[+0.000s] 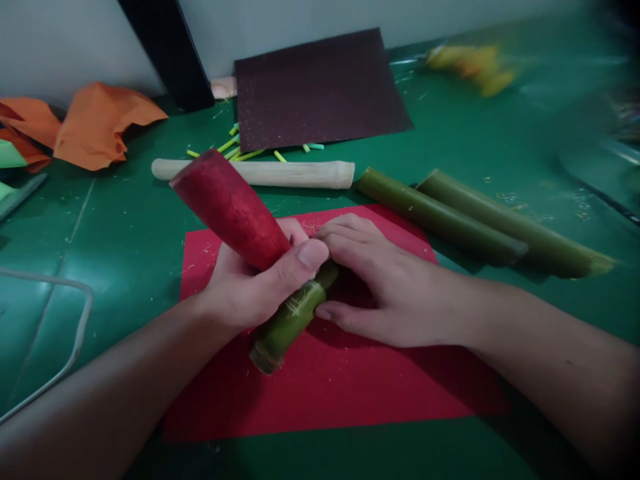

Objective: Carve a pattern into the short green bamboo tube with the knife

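Observation:
My left hand (260, 287) is wrapped round a red-coloured bamboo tube (233, 210), which tilts up to the left with a slanted top end. Its lower end is hidden behind my thumb. Below that thumb lies a short green bamboo tube (293, 317) with pale scratch marks on its skin, slanting across the red sheet (350, 393). My right hand (380, 280) curls over the far end of the green tube, thumb along its side. Both hands nearly touch there. Whether the two tubes are joined cannot be seen.
Behind the hands lie a pale bamboo stick (305, 175), a dark sheet (320, 93) and yellow-green strips (230, 143). Two green bamboo pieces (440, 213) are at right. Orange paper (103, 127), a black post (167, 53) and a metal wire frame (83, 327) stand left.

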The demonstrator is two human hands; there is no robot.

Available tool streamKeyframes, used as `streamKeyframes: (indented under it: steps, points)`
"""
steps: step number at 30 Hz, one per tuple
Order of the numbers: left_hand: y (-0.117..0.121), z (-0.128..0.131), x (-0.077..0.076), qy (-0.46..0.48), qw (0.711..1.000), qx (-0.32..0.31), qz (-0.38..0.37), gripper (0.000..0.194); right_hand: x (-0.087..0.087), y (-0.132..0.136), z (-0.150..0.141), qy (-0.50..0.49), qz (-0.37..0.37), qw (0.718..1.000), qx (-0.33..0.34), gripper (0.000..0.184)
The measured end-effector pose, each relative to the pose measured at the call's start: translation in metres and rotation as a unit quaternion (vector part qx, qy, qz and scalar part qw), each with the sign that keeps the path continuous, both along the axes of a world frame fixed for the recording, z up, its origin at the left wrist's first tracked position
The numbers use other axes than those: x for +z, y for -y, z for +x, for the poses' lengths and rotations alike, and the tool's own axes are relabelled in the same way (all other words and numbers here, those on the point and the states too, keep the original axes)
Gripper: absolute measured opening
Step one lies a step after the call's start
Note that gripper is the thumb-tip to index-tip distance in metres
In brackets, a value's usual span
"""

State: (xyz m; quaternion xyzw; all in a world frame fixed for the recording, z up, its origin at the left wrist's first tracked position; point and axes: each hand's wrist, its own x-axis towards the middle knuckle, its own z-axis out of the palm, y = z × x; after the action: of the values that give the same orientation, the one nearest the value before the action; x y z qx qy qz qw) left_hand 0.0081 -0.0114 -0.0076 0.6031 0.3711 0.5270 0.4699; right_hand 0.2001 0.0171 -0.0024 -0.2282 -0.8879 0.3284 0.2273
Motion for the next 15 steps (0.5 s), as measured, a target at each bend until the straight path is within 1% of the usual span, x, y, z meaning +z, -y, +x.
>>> streamKeyframes:
  steps: [7,11,15]
  points:
    - [0.0006,-0.0029,-0.0014,-0.003,1.000,-0.027,0.002,0.044,-0.0033,0.0005,0.0007,-0.003,0.000,1.000,-0.002,0.029]
    - [-0.0004,-0.0012,-0.0005,0.001,1.000,-0.020,0.012,0.046,-0.0026,0.0027,-0.0004,0.017,-0.003,1.000,-0.003,0.034]
    - [0.0003,-0.0013,0.0003,-0.005,1.000,-0.028,0.003,0.045,-0.0005,0.0039,-0.0015,0.027,0.011,1.000,0.004,0.036]
